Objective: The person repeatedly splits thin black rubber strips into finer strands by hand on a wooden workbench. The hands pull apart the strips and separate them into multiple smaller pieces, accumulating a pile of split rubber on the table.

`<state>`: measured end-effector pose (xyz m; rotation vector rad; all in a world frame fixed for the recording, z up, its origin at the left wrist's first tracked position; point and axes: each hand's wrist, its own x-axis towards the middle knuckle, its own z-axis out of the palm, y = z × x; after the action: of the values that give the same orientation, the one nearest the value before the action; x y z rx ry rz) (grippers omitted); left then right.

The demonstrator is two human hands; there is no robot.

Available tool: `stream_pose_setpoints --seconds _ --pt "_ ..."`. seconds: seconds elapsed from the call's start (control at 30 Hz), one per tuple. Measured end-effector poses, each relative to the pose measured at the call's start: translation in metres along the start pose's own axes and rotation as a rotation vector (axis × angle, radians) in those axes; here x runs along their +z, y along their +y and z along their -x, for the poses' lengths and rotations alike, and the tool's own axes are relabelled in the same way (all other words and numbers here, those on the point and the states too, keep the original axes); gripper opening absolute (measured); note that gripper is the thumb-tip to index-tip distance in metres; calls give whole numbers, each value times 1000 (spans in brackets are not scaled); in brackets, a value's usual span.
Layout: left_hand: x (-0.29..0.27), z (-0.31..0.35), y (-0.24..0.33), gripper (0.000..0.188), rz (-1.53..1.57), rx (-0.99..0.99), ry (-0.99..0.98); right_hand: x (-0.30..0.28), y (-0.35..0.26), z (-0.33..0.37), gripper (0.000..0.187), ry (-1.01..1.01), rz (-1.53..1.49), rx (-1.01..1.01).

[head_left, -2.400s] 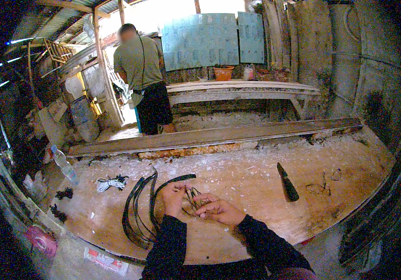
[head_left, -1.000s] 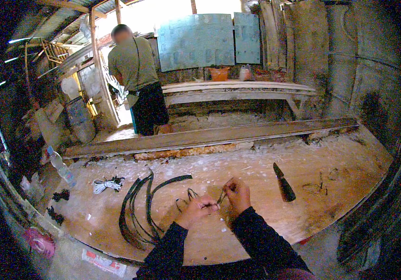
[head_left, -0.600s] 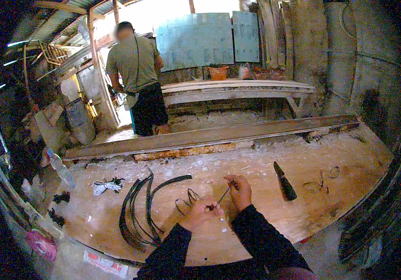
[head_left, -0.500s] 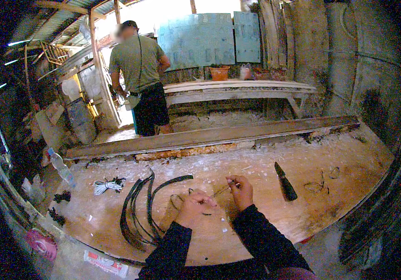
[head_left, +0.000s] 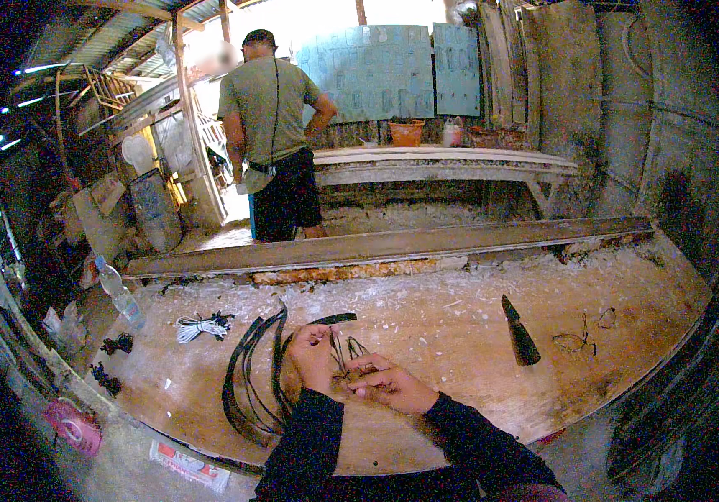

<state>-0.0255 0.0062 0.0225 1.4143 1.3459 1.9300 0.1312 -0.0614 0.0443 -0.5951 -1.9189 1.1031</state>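
Between the two hands, just above the near part of the wooden tabletop (head_left: 451,326), stand the loops of a thin dark strand (head_left: 339,353). To the left of the loops, the left hand (head_left: 311,358) has its fingers curled in a narrow grip at their far end; to the right and a little nearer the body, the right hand (head_left: 386,386) pinches the near end, thumb against fingers. Both grips are thus on the strand, and neither is wide; how tightly each one squeezes is too small to tell.

The loops' long axis runs mostly away from the body, tilted slightly, so it crosses the gap from the right fingertips toward the left ones. Neither hand is clearly nearer, as each touches one end. Whether the loops' lowest part rests on the wood cannot be told.

Just left of the left grip curve several black strips (head_left: 228,386), some passing close to that wrist. Farther left lies a tied white cord bundle (head_left: 200,327). Well to the right of the right grip lies a dark tapered blade (head_left: 520,335), its narrow tip pointing away from the body.
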Motion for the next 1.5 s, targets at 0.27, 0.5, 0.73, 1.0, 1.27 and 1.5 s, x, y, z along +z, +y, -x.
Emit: stream_pose_setpoints --seconds 0.27,0.5,0.73,1.0,1.27,1.5 --pt "3 10 19 5 -218 159 -50 -9 1 4 14 20 -42 57" --pt "13 18 -4 5 -71 159 -494 -30 35 3 10 534 -30 113" --pt "18 44 21 10 279 -51 -1092 -65 74 6 14 837 151 152" --pt "17 48 36 13 285 -186 -1116 -56 69 3 14 901 203 104" --pt "15 21 8 11 94 -226 -498 -65 78 4 8 789 188 227" --pt "6 10 7 12 56 29 -104 -44 22 7 6 361 -129 249"
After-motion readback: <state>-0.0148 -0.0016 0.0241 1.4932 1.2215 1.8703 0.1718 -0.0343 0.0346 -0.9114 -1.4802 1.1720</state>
